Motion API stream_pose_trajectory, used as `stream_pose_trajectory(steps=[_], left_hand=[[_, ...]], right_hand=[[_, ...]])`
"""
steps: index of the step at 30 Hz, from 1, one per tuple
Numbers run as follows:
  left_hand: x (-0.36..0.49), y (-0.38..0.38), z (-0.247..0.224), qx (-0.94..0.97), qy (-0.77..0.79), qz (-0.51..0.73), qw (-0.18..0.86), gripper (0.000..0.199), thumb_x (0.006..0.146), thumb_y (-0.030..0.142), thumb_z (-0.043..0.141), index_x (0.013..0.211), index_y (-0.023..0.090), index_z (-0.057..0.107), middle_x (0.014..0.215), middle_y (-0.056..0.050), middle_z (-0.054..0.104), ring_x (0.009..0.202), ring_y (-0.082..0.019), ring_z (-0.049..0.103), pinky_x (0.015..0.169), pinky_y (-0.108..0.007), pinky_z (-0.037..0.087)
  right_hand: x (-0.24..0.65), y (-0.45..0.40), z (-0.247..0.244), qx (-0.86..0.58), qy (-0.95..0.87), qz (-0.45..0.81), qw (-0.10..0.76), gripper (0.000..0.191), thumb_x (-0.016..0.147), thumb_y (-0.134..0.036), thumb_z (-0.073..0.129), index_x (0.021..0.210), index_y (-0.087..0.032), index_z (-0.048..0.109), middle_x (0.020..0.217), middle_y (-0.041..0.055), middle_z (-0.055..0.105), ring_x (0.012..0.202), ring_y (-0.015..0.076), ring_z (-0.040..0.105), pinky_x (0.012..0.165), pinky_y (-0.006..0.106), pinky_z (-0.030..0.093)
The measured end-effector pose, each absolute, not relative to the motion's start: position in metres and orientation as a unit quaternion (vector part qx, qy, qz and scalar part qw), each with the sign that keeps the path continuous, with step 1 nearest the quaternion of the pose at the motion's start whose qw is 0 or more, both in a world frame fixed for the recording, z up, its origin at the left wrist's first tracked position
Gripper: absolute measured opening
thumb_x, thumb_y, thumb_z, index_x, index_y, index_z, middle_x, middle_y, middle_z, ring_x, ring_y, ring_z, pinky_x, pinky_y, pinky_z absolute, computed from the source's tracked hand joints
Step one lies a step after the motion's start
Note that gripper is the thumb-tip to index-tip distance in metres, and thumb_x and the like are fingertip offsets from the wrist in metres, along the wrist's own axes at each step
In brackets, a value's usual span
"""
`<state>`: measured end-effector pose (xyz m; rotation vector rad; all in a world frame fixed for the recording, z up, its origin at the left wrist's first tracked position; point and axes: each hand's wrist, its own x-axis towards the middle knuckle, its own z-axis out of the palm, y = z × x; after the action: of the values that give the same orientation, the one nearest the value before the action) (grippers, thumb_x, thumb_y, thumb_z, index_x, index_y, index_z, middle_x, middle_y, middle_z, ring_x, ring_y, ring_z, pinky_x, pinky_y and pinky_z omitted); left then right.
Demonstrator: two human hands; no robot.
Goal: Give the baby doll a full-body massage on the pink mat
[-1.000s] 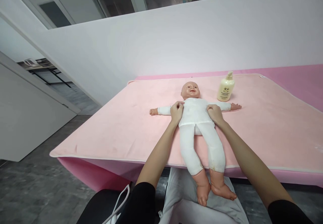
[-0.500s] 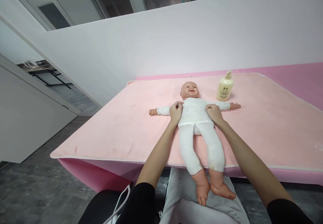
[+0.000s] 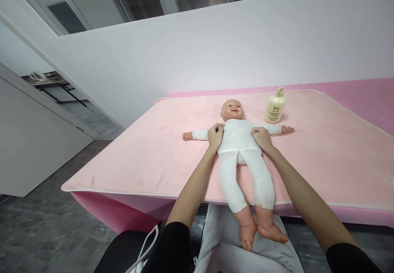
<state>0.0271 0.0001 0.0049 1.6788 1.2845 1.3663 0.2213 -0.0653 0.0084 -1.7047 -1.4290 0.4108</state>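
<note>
A baby doll with a white cloth body lies on its back, arms spread to both sides and feet hanging past the front edge of the table. My left hand is closed at the doll's side, near the armpit on the left of the picture. On the opposite side, my right hand is curled closed against the torso, just below the other arm. Both hands appear to grip the doll's sides; the fingertips are partly hidden.
A pale yellow pump bottle stands beside the doll's head on the right. The pink mat covers the table. Behind it rises a white partition. A white cable hangs by my left sleeve.
The view has shifted very slightly. Both hands and the doll keep the same positions relative to each other.
</note>
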Motion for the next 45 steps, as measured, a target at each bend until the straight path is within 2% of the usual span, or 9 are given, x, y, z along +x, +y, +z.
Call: stream_pose_trajectory(steps=[45], left_hand=[[0.0274,-0.0020,0.0089,0.637,0.487,0.512,0.308,0.022,0.072,0.015,0.047,0.081,0.018,0.067,0.058,0.004,0.054,0.058,-0.012,0.048,0.060,-0.024,0.037]], right_hand=[[0.2208,-0.0660,0.0075,-0.680,-0.576,0.150,0.428,0.012,0.058,-0.017,0.034,0.048,-0.020,0.038,0.049,-0.0001,0.041,0.056,0.0135,0.039,0.057,0.026,0.025]])
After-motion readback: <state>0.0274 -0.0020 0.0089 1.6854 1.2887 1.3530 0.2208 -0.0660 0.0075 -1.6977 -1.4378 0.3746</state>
